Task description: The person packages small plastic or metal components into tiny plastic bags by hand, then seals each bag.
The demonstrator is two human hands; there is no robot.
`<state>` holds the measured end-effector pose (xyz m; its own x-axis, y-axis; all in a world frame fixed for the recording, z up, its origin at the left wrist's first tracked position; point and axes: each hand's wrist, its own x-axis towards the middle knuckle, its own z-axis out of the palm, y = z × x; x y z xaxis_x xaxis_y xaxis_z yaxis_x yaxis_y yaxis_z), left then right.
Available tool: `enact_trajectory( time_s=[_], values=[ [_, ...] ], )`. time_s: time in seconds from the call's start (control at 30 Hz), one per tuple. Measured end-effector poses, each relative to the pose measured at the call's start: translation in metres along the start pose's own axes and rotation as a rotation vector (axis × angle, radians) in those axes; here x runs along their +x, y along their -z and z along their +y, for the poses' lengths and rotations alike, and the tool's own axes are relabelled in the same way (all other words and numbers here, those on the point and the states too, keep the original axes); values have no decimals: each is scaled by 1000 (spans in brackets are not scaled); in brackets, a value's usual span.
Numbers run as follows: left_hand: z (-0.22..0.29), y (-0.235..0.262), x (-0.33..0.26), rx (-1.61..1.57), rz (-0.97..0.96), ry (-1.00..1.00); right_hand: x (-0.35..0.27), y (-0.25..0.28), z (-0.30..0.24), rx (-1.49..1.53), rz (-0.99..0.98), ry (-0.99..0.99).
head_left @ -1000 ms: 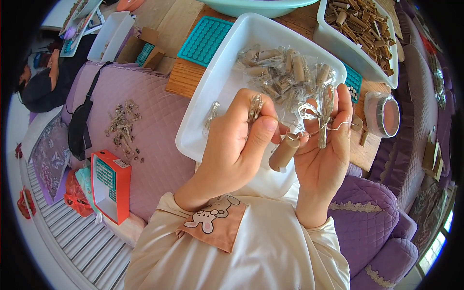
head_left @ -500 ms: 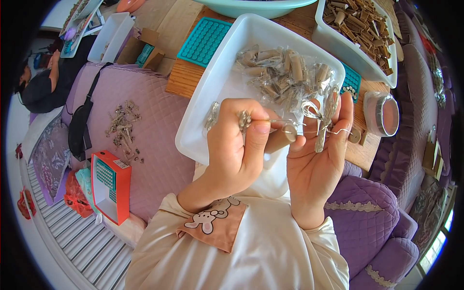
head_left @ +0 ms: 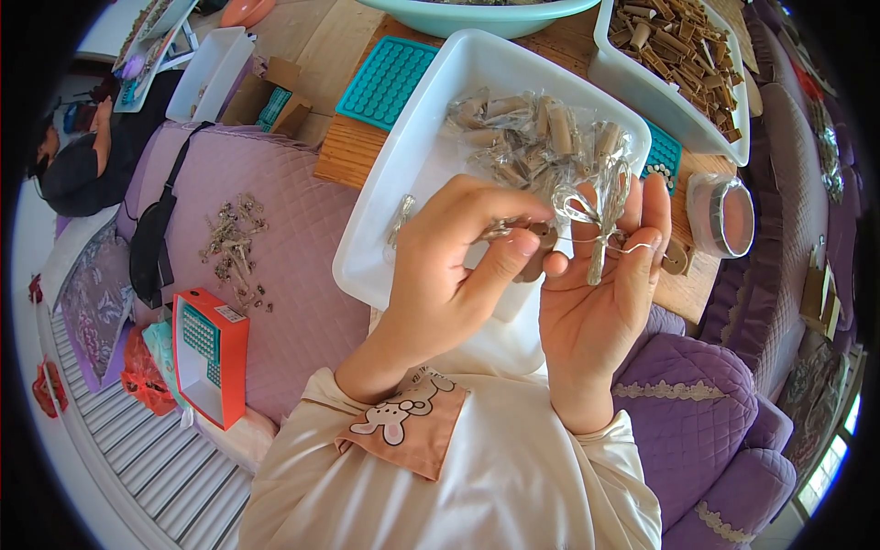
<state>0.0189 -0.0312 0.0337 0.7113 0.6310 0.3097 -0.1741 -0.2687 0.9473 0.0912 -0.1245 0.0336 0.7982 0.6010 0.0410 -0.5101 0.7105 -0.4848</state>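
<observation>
Pinching a small metal clip (head_left: 502, 229) between thumb and fingers, the left hand (head_left: 449, 266) meets the right hand (head_left: 600, 284), half open with a clear little bag (head_left: 600, 206) and wire loop held against its fingers. Both hover over one white tray (head_left: 412, 174) of bagged brown pieces (head_left: 527, 137); two teal mats (head_left: 385, 81) lie on the table (head_left: 344, 160).

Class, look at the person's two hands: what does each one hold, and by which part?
The left hand pinches a small metal clip and a brown tube between thumb and fingers. The right hand holds a clear plastic bag against its raised fingers.
</observation>
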Motion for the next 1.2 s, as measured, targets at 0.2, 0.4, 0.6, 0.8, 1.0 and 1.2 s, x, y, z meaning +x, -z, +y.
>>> enact_trajectory(
  time_s=[0.2, 0.4, 0.6, 0.8, 1.0, 1.2],
  values=[
    [2, -3, -3, 204, 85, -128, 0, -1, 0, -156, 7, 69],
    [0, 0, -3, 344, 55, -335, -2, 3, 7, -329, -16, 162],
    [1, -3, -5, 408, 75, -445, -9, 11, 12, -644, -41, 274],
    [0, 0, -3, 272, 39, -345, -8, 19, 11, -861, -221, 430],
    [5, -6, -9, 113, 45, -154, -6, 23, 10, -939, -376, 526],
    [4, 0, -9, -147, -23, 122, -4, 21, 5, -1132, -486, 594]
  ],
)
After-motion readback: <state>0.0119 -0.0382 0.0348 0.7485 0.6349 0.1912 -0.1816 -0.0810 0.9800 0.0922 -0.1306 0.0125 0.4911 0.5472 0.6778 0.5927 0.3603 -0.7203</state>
